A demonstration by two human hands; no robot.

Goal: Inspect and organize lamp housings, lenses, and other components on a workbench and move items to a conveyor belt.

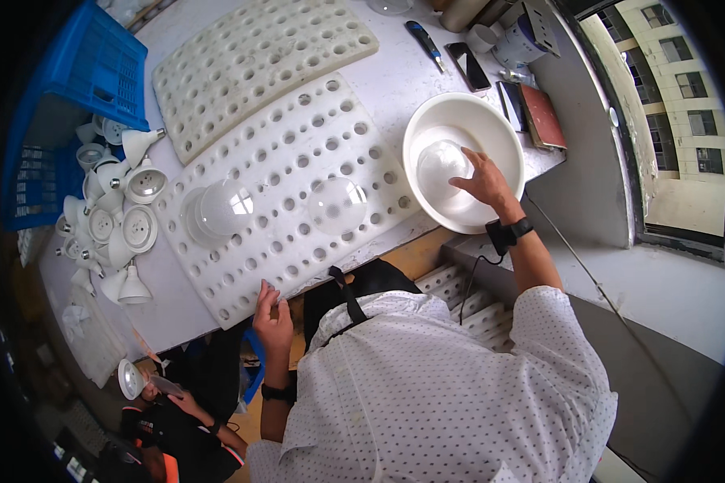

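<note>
My right hand (490, 183) reaches into a round white basin (511, 137), thumb and fingers apart against the side of a clear dome cover (437, 171). At the front edge of a white perforated foam board (286, 213) is my left hand (274, 318), fingers loosely extended, with no held object visible. Another clear dome cover (337, 206) rests on the board right of centre. Farther left on it, clear domes (226, 208) overlap each other.
White lamp housings (139, 229) are heaped at left beside a blue crate (97, 68). A second perforated board (258, 60) lies behind. A utility knife (425, 46), phone (468, 66) and red notebook (543, 117) lie beyond the basin. Another person (177, 435) sits lower left.
</note>
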